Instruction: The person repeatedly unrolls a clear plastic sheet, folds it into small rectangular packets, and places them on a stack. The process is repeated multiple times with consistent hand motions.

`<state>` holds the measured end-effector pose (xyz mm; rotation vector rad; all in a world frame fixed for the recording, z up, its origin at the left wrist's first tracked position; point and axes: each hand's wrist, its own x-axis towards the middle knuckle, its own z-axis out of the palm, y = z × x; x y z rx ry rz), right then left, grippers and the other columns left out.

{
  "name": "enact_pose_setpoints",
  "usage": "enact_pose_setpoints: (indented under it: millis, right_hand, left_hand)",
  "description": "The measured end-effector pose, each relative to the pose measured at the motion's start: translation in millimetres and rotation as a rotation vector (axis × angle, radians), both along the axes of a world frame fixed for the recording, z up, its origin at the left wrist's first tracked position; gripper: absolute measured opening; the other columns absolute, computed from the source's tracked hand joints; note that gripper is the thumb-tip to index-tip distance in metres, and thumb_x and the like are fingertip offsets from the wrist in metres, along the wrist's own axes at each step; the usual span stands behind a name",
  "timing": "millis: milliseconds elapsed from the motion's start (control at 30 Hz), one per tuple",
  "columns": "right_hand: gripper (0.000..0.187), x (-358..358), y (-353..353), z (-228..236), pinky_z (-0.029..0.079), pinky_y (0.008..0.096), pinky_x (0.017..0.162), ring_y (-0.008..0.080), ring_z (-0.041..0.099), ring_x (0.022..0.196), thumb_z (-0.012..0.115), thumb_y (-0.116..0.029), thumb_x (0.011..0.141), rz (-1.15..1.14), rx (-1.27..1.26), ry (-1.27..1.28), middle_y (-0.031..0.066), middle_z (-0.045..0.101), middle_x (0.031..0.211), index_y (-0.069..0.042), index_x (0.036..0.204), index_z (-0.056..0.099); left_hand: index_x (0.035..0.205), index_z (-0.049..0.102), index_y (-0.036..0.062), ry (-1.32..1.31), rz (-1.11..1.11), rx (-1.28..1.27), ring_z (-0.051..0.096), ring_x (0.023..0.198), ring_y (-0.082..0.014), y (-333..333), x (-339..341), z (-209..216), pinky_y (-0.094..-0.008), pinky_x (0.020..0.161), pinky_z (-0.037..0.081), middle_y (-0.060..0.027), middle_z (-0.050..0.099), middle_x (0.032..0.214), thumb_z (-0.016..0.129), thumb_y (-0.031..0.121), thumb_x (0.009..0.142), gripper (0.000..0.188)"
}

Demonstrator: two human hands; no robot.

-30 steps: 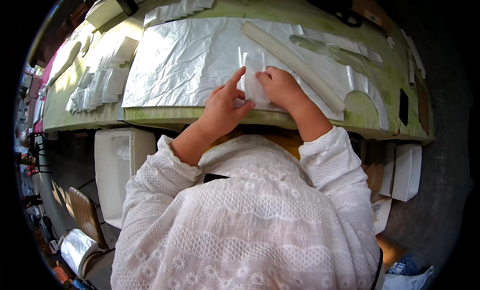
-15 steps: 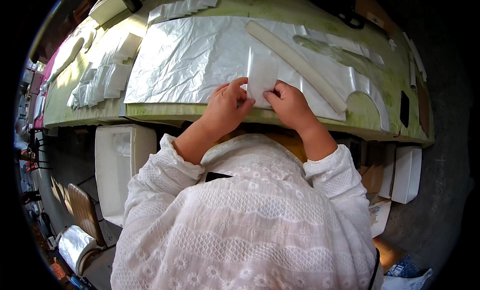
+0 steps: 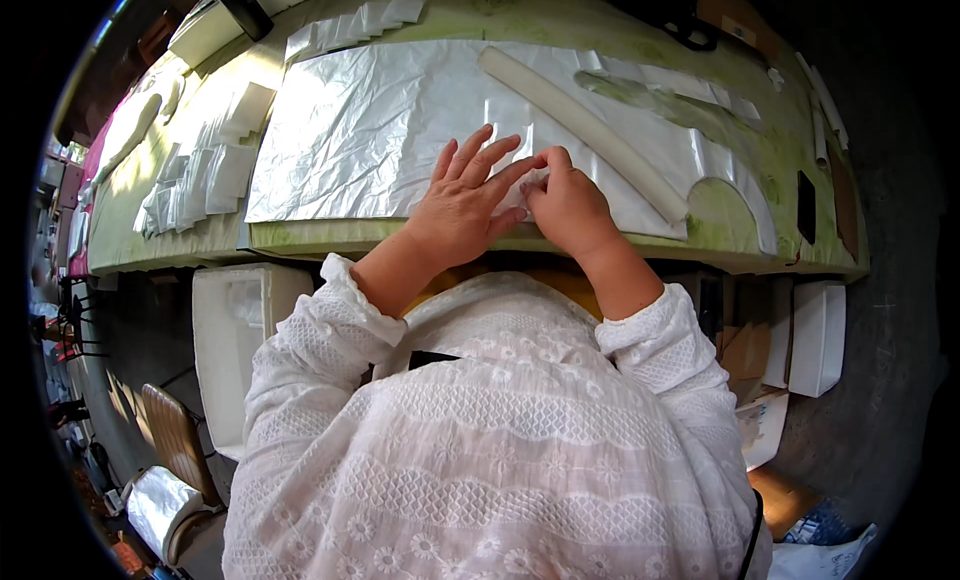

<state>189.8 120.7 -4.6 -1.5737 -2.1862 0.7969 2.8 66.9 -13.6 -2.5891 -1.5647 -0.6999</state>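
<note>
My left hand (image 3: 462,200) lies palm down with its fingers spread over a shiny plastic sheet (image 3: 350,130) at the table's near edge. Its index fingertip meets the curled fingers of my right hand (image 3: 572,208). That right hand is closed in a pinch on a translucent white plastic piece (image 3: 515,192), mostly hidden under and between the hands. A long off-white tube (image 3: 590,135) rests slantwise on the sheet, just beyond my right hand.
Folded plastic pieces (image 3: 205,175) lie in rows at the left, with more folded pieces (image 3: 355,25) at the back. A dark phone-like slab (image 3: 806,208) is at the right edge. Below the table, a white foam box (image 3: 205,355) stands left and a white box (image 3: 820,338) right.
The white plastic piece, held upright between both hands before, has gone down out of sight for the most part. My left hand has let go, spread flat and moved toward the right hand.
</note>
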Motion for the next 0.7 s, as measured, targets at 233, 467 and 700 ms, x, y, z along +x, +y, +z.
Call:
enact_pose_setpoints:
  millis: [233, 467, 700]
  right_hand:
    - [0.038, -0.9, -13.1, 12.8, 0.057, 0.0453, 0.076, 0.0354, 0.072, 0.086, 0.069, -0.023, 0.091, -0.001, -0.031, 0.067, 0.0141, 0.072, 0.090, -0.007, 0.120, 0.052]
    - [0.033, 39.5, -70.4, 1.7, 0.052, 0.0335, 0.074, 0.0204, 0.064, 0.076, 0.074, -0.009, 0.088, 0.118, -0.272, 0.383, 0.0082, 0.067, 0.086, -0.004, 0.115, 0.056]
    - [0.028, 57.4, -47.5, -11.0, 0.047, 0.0432, 0.096, 0.0310, 0.062, 0.106, 0.065, 0.002, 0.082, 0.316, 0.537, 0.403, 0.0057, 0.072, 0.105, -0.009, 0.108, 0.068]
  left_hand:
    - [0.158, 0.039, 0.0152, 0.045, 0.047, -0.194, 0.029, 0.155, -0.0323, 4.0, 3.3, -15.3, -0.0617, 0.124, 0.019, -0.0106, 0.037, 0.164, 0.060, 0.061, 0.094, 0.081]
    - [0.153, 0.048, 0.0167, 0.161, -0.108, -0.261, 0.034, 0.153, -0.0277, -30.3, -2.7, 3.0, -0.0621, 0.123, 0.021, -0.0080, 0.041, 0.163, 0.073, 0.026, 0.087, 0.071]
    - [0.141, 0.059, 0.0198, -0.036, -0.049, -0.253, 0.039, 0.150, -0.0277, -39.1, 2.5, 0.7, -0.0580, 0.124, 0.022, -0.0046, 0.050, 0.157, 0.069, 0.009, 0.085, 0.058]
